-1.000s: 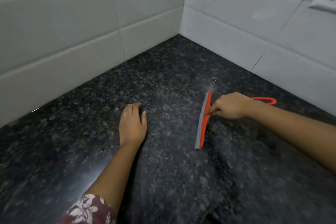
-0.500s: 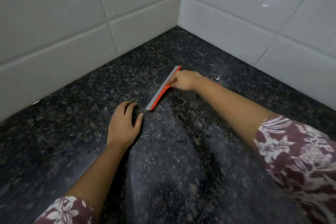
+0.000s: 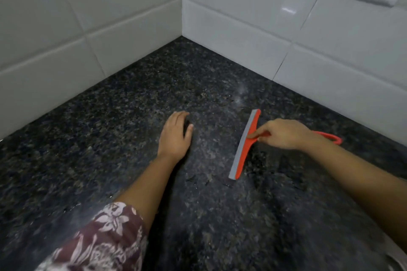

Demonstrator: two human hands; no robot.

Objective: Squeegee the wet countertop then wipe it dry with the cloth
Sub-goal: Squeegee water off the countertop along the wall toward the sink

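The squeegee point(image 3: 244, 145) was orange with a grey blade, the countertop point(image 3: 132, 121) black-speckled, the sleeve point(image 3: 105, 237) maroon floral, the tiles point(image 3: 242, 17) white.

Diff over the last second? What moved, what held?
The right hand, gripping the orange squeegee with the grey blade, swept it out toward the white tiled corner beside the left hand, then drew it back to the right, about where it started. Grip unchanged. The left hand stayed resting on the black speckled granite countertop.

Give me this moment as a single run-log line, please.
phase: squeegeeing | right hand: grips squeegee, blade on countertop | left hand: rests on countertop
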